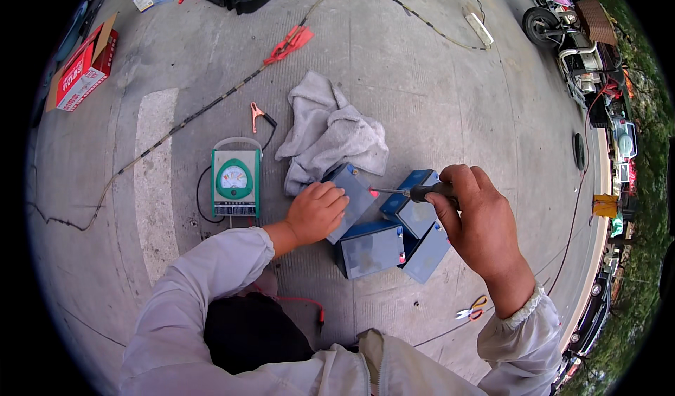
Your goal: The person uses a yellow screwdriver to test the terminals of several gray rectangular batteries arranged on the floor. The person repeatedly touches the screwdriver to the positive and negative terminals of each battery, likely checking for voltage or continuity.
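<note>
My left hand point(313, 215) grips the side of a grey-blue block-shaped battery point(357, 196), its fingers curled over the near edge. In my right hand point(484, 231) is a screwdriver point(420, 193) with a dark handle, held level. Its thin shaft points left, and the tip is at the battery's red terminal point(374, 192); whether it touches I cannot tell. Right beside stand several similar batteries: one in front point(373, 250), one behind point(419, 217) and one at the right point(429, 254). A crumpled grey towel point(330, 132) lies just beyond the held battery.
Left of the batteries stands a green-and-white dial tester point(235, 178), with a copper clamp point(254, 118) on its black lead. Scissors point(472, 309) lie at the near right. A patched cable point(204, 108) with red tape crosses the concrete to a power strip point(479, 29). A red carton point(86, 66) stands far left.
</note>
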A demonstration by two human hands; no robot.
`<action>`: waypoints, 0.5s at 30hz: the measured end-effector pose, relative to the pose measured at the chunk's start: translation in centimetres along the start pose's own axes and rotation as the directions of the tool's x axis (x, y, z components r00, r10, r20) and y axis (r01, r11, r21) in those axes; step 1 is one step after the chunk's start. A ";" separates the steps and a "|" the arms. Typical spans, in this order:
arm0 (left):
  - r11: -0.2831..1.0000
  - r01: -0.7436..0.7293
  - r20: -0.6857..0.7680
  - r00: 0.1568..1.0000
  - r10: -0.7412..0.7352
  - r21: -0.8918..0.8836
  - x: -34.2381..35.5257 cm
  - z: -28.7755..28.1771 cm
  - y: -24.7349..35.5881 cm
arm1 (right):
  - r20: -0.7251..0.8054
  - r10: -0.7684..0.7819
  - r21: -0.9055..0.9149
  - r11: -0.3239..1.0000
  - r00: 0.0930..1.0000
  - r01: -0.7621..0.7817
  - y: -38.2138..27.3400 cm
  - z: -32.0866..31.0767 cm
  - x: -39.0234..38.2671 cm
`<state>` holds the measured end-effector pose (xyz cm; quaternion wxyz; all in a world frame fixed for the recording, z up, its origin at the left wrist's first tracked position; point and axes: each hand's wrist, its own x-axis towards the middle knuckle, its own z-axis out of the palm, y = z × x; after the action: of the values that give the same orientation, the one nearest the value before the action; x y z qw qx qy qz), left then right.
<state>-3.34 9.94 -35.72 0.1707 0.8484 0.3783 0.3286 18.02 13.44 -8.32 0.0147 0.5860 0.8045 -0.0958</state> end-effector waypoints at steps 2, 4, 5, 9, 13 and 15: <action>1.000 0.001 0.004 1.000 -0.001 0.002 -0.1 0.0 0.0 | 0.029 0.076 -0.031 0.997 0.997 -0.075 -0.1 -0.1 0.3; 1.000 -0.001 -0.002 1.000 0.001 0.001 -0.1 0.0 0.0 | 0.052 0.145 -0.005 0.990 0.988 -0.144 -0.6 -0.6 0.5; 1.000 0.001 0.004 1.000 -0.001 0.008 -0.2 0.0 0.0 | -0.022 0.069 0.075 0.995 0.997 -0.067 -0.6 -0.2 0.5; 1.000 0.001 0.016 1.000 -0.001 0.016 -0.2 0.1 0.0 | -0.097 -0.072 0.108 0.991 0.993 0.082 -0.2 0.4 -0.1; 1.000 -0.006 0.027 1.000 0.005 0.020 -0.2 0.1 -0.2 | 0.114 0.111 -0.116 0.988 0.987 -0.098 -0.4 -0.3 0.4; 1.000 -0.007 0.028 1.000 0.006 0.020 -0.2 0.1 -0.2 | 0.007 0.083 0.031 0.996 0.996 -0.084 -0.6 -0.2 0.2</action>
<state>-3.49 9.88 -36.00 0.1665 0.8559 0.3764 0.3133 17.43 13.46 -8.10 0.0117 0.6190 0.7777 -0.1092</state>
